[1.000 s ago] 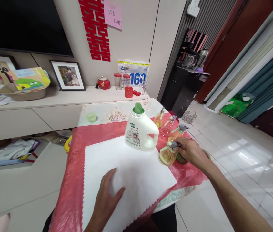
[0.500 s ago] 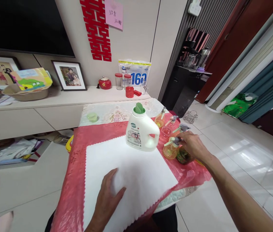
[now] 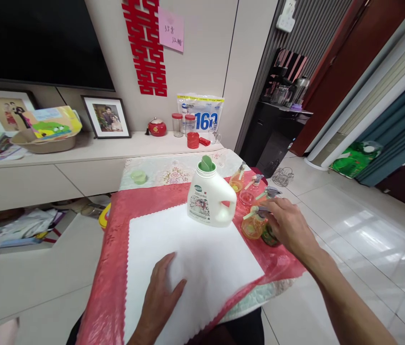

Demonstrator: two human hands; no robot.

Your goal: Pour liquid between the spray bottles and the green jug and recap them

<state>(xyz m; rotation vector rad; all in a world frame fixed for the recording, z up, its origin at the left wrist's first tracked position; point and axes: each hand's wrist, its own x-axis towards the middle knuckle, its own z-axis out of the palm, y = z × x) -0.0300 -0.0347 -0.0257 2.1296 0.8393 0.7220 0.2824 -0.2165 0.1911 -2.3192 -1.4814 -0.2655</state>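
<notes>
On our left, a pale green cup (image 3: 139,178) sits on the floral cloth (image 3: 157,168). Our left hand (image 3: 161,298) lies on the white mat (image 3: 195,254), thumb and fingers spread, gripping nothing. Behind the mat's middle we see the white jug (image 3: 210,203), upright, its handle to the right and a green piece (image 3: 206,164) in its mouth.

Right of the jug, the nearest glass bottle (image 3: 253,228) stands on the red cover (image 3: 277,262), beside the mat's right edge. Its long axis is upright, and its pale spout points left. Three more glass bottles (image 3: 236,184) stand behind it. Our right hand (image 3: 290,227) has its fingers curled at that nearest bottle's grey head; we can't tell whether they grip it. Under this hand sits a dark green container (image 3: 269,237), partly hidden.

Compared with a second ago, the nearest bottle is farther back and slightly right; our left hand has stayed put.
</notes>
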